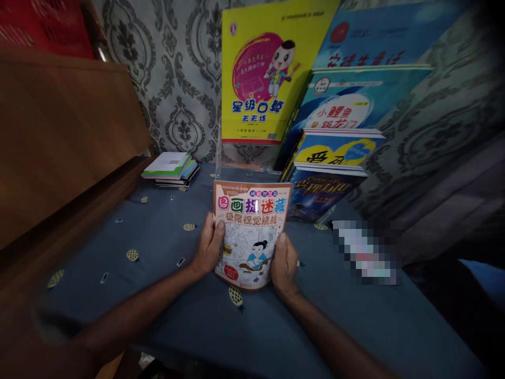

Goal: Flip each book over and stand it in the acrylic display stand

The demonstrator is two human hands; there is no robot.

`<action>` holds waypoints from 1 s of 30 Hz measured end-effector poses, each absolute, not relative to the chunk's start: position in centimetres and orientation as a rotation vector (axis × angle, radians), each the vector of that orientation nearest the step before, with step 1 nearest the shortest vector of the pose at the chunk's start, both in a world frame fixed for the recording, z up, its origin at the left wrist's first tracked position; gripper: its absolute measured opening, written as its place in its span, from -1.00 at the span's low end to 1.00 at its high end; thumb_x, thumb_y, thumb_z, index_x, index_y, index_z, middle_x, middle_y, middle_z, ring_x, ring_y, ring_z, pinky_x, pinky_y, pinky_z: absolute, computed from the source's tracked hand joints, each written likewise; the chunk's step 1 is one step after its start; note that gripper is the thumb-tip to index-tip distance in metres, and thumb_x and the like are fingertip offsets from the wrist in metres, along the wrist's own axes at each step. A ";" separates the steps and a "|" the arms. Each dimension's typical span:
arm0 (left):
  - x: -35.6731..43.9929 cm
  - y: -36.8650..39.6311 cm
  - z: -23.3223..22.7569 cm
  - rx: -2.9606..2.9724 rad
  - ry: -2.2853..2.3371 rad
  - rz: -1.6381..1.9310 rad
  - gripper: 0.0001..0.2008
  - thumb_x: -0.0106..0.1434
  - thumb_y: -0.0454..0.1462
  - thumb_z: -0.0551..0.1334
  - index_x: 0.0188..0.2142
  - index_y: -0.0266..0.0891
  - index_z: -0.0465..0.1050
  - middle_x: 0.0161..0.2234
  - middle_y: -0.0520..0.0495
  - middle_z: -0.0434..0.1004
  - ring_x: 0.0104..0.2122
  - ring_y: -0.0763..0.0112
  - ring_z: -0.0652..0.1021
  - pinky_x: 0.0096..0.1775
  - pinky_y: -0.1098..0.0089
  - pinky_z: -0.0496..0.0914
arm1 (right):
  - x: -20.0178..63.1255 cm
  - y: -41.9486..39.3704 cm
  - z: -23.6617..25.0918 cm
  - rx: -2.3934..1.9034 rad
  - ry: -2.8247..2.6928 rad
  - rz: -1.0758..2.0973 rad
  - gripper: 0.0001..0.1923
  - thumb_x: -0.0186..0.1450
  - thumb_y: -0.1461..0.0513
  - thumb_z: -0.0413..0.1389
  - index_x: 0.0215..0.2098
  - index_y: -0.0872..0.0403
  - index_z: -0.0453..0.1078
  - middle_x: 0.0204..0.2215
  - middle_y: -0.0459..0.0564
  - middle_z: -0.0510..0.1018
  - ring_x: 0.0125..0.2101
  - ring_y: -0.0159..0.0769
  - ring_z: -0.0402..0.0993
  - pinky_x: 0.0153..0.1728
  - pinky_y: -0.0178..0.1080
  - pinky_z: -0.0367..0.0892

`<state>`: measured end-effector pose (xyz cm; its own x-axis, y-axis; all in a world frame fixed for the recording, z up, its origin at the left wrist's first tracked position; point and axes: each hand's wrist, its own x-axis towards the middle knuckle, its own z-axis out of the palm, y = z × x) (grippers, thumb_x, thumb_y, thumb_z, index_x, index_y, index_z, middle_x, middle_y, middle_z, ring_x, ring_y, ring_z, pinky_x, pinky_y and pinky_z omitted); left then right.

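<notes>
Between my hands is a picture book (252, 237) with an orange-brown border, colourful Chinese lettering and a drawn figure in blue on its cover. It is held upright, its cover facing me and bowed slightly. My left hand (210, 243) is closed on its left edge, thumb on the front. On the right edge my right hand (284, 263) is closed too, with its thumb up along the side; its other fingers are hidden behind. Just beyond the book stands a clear rack (218, 158) with a yellow workbook (252, 73) upright in it.
Several books, among them a dark blue one (321, 192), stand in tiers at the right. A small book stack (169, 167) lies at the back left of the blue tablecloth (158, 221). A wooden cabinet (67, 126) borders the left; a blurred-out item (365, 252) lies right.
</notes>
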<state>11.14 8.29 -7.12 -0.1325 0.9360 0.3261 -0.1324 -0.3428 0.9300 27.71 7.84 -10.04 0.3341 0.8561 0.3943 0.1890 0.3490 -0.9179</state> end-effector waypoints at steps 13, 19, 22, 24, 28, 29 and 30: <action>10.9 8.4 -7.1 1.314 0.843 1.536 -0.65 0.26 0.00 0.33 -0.19 -0.18 0.33 -0.24 -0.02 0.53 -0.22 0.34 0.51 -0.14 0.38 0.42 | 27.8 7.7 -9.7 -1.148 -1.188 0.673 -0.43 0.33 -0.28 -0.09 -0.42 -0.02 0.35 -0.51 -0.09 0.48 -0.44 -0.19 0.37 -0.37 -0.19 0.32; 10.8 8.8 -7.5 1.287 0.853 1.528 -0.66 0.24 -0.05 0.35 -0.16 -0.17 0.32 -0.21 -0.03 0.55 -0.20 0.34 0.53 -0.13 0.37 0.44 | 27.9 7.7 -9.8 -1.126 -1.168 0.772 -0.44 0.31 -0.24 -0.02 -0.16 0.00 0.48 -0.29 0.01 0.63 -0.23 -0.08 0.51 -0.18 -0.11 0.42; 10.7 8.9 -7.5 1.290 0.853 1.510 -0.67 0.25 -0.07 0.35 -0.14 -0.17 0.32 -0.17 -0.04 0.57 -0.17 0.33 0.54 -0.12 0.37 0.45 | 27.9 7.8 -9.9 -1.108 -1.155 0.806 -0.43 0.29 -0.24 0.01 -0.11 0.00 0.50 -0.23 0.04 0.65 -0.16 -0.05 0.52 -0.14 -0.09 0.44; 10.7 8.9 -7.4 1.297 0.862 1.506 -0.67 0.25 -0.07 0.35 -0.15 -0.17 0.32 -0.18 -0.04 0.57 -0.17 0.33 0.55 -0.13 0.37 0.45 | 28.0 7.8 -9.9 -1.087 -1.153 0.812 -0.44 0.29 -0.23 0.02 -0.09 0.00 0.50 -0.18 0.04 0.65 -0.13 -0.04 0.53 -0.09 -0.08 0.43; 10.7 9.0 -7.3 1.310 0.868 1.512 -0.65 0.25 -0.05 0.35 -0.14 -0.17 0.32 -0.17 -0.05 0.57 -0.17 0.33 0.56 -0.14 0.37 0.46 | 28.1 7.7 -9.7 -1.063 -1.199 0.821 -0.44 0.32 -0.22 0.00 -0.07 0.01 0.51 -0.15 0.05 0.66 -0.14 -0.06 0.54 -0.08 -0.10 0.43; 10.7 9.0 -7.3 1.309 0.871 1.511 -0.65 0.24 -0.04 0.35 -0.14 -0.17 0.32 -0.17 -0.04 0.57 -0.18 0.33 0.56 -0.14 0.37 0.46 | 28.1 7.6 -9.6 -1.061 -1.208 0.823 -0.44 0.33 -0.22 0.00 -0.07 0.02 0.51 -0.15 0.05 0.66 -0.14 -0.07 0.54 -0.08 -0.11 0.43; 10.6 9.1 -7.2 1.308 0.877 1.509 -0.64 0.24 -0.03 0.35 -0.15 -0.17 0.32 -0.19 -0.04 0.57 -0.19 0.33 0.56 -0.14 0.37 0.47 | 28.1 7.6 -9.6 -1.059 -1.212 0.824 -0.43 0.33 -0.22 -0.01 -0.07 0.02 0.51 -0.15 0.05 0.66 -0.16 -0.08 0.54 -0.08 -0.12 0.44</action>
